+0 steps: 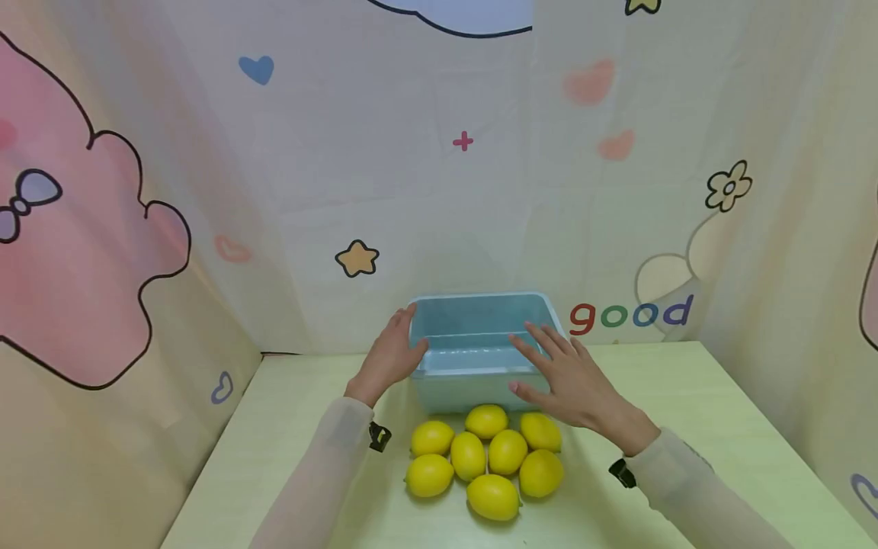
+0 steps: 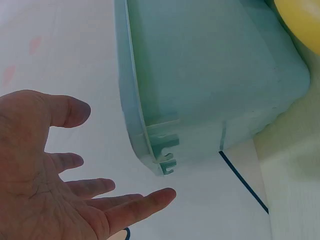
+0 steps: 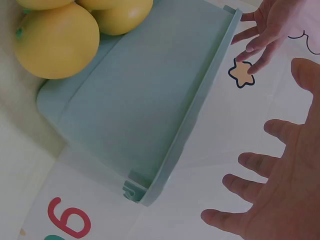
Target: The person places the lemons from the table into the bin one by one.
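Observation:
A light blue plastic bin (image 1: 449,393) stands upright on the table, its inside visible from above in the head view. My left hand (image 1: 392,354) is at the bin's left rim with fingers spread; in the left wrist view the fingers (image 2: 142,207) look apart from the bin wall. Over the bin's right front part hovers my right hand (image 1: 572,381), fingers straight and spread, holding nothing. Several yellow lemons (image 1: 493,497) lie grouped in front of the bin. The right wrist view shows some lemons (image 3: 57,42) close against the bin's front wall (image 3: 140,90).
The pale green table (image 1: 288,450) runs back to a patterned cloth (image 1: 384,152) that hangs just behind the bin. More cloth (image 1: 75,427) hangs along the left and right sides. Black buckles show at both sleeves, the left buckle (image 1: 379,436) beside the lemons.

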Available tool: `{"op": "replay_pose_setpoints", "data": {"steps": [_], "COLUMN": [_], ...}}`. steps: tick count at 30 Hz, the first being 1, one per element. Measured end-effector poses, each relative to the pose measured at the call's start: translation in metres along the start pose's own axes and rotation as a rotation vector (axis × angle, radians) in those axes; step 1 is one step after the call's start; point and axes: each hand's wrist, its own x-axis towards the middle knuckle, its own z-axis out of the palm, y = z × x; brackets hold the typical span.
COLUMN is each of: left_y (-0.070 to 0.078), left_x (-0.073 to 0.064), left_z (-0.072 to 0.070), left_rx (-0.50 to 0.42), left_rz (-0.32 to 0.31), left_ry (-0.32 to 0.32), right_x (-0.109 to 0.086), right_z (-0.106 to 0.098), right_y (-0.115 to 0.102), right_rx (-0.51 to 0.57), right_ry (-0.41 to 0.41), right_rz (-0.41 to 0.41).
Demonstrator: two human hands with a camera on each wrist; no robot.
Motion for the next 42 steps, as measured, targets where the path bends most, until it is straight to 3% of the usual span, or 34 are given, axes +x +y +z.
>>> {"op": "replay_pose_setpoints", "data": {"steps": [10,15,25,29,34,42], "left_y": [-0.006,-0.011,-0.02,-0.023,-0.022,-0.021], "left_x": [0.001,0.002,0.008,0.009,0.007,0.01], "left_z": [0.002,0.003,0.005,0.004,0.003,0.006], "left_rx": [-0.052,-0.087,-0.135,-0.199,-0.285,-0.311], "left_rz": [-0.014,-0.029,-0.048,-0.097,-0.142,-0.156], "left_ry": [0.024,0.03,-0.004,-0.031,-0.056,-0.058], "right_x": [-0.016,-0.026,-0.044,-0.051,-0.06,-0.069], "right_z": [0.009,0.014,0.016,0.023,0.032,0.041], "right_y": [-0.008,-0.012,-0.024,-0.027,-0.028,-0.028], "right_rx": [-0.027,-0.034,0.008,0.001,-0.029,-0.019], "right_ry": [0.055,0.042,0.066,0.07,0.032,-0.104], "right_rz": [-0.07,-0.094,-0.157,-0.195,-0.224,-0.191]}}
